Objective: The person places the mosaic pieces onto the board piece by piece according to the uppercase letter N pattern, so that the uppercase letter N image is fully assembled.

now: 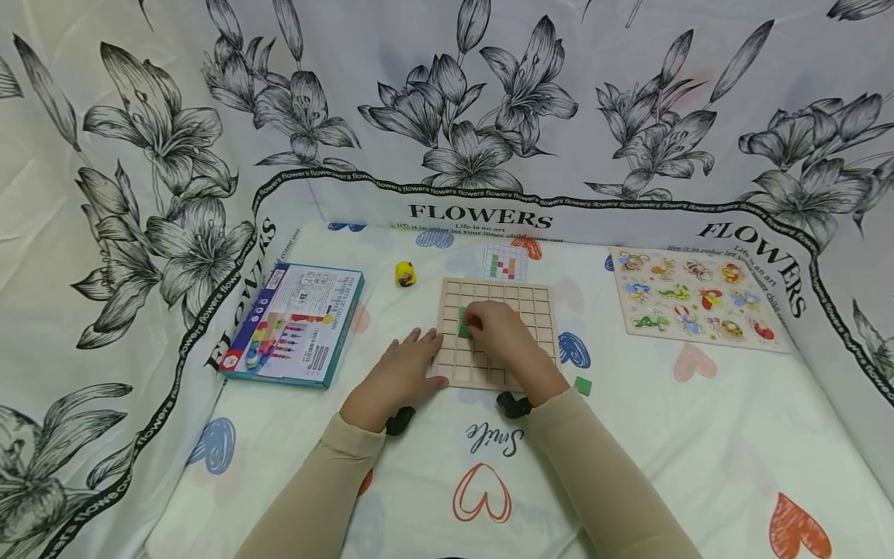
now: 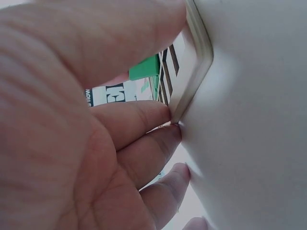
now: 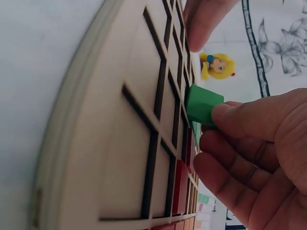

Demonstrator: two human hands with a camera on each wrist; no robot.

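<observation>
A wooden grid board lies flat on the cloth. Between thumb and fingertips my right hand pinches a green square block, tilted over the left part of the grid. Red blocks sit in cells beyond it in the right wrist view; from the head, my right hand hides most of them. My left hand rests at the board's left edge, fingers extended, fingertips touching the rim. One loose green block lies off the board's near right corner.
Behind the board lies a pattern card with coloured squares. A small yellow-haired figurine stands to the back left. At far left is a boxed toy set; at right, an insect picture board. A flower-printed cloth hangs behind.
</observation>
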